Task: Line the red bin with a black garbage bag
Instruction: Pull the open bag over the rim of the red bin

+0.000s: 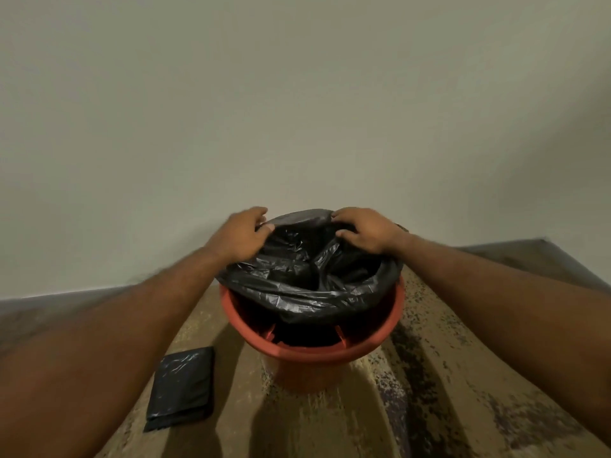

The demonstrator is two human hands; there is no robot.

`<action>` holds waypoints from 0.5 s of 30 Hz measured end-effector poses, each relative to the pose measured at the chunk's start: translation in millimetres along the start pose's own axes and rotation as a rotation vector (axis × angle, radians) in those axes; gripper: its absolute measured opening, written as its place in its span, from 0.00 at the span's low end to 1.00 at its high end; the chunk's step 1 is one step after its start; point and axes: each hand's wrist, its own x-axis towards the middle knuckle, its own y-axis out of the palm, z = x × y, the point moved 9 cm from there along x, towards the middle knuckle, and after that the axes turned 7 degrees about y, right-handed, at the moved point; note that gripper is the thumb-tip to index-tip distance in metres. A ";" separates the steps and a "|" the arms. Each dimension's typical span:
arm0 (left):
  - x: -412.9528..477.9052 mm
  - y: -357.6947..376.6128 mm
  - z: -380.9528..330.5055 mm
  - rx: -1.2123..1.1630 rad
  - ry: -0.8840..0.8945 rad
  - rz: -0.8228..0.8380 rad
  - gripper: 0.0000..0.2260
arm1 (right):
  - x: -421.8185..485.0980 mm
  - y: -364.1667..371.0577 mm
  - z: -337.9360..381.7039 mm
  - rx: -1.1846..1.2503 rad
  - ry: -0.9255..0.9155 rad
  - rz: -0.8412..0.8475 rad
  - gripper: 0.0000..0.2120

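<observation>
A red bin (312, 353) stands on the floor (429, 375) in the middle of the view, close to a plain pale wall (297, 94) on its far side. A black garbage bag (297, 276) sits in the bin's mouth, its crumpled body sagging down inside. The bag's opening is raised above the bin at the far side, while along the near side the red rim is bare and the bag hangs inside it.

The left hand (236, 234) is closed on the bag's edge at the far left of the opening, fingers curled over the plastic and thumb pressed against it. The right hand (365, 231) grips the edge at the far right the same way, fingers bent over the top. Both forearms reach in from the near corners.

On the floor to the near left of the bin, apart from it, lies a flat folded bag (182, 388) of black plastic.
</observation>
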 end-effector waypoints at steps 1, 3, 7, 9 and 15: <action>-0.1 9.0 3.7 0.018 -0.039 0.051 0.24 | 1.7 6.7 2.4 -0.013 0.020 0.040 0.20; 0.4 15.4 12.7 0.008 -0.108 0.073 0.25 | 4.3 12.8 -1.6 0.025 0.094 0.051 0.24; -2.3 26.2 29.7 -0.143 -0.232 0.162 0.20 | 10.2 27.3 -18.9 0.047 0.268 0.171 0.24; -10.7 29.9 40.2 -0.346 -0.361 0.205 0.27 | 10.3 29.7 -29.4 0.075 0.353 0.221 0.24; -29.9 26.1 55.0 -0.623 -0.538 0.224 0.39 | -21.6 39.1 -61.0 0.483 0.613 0.483 0.37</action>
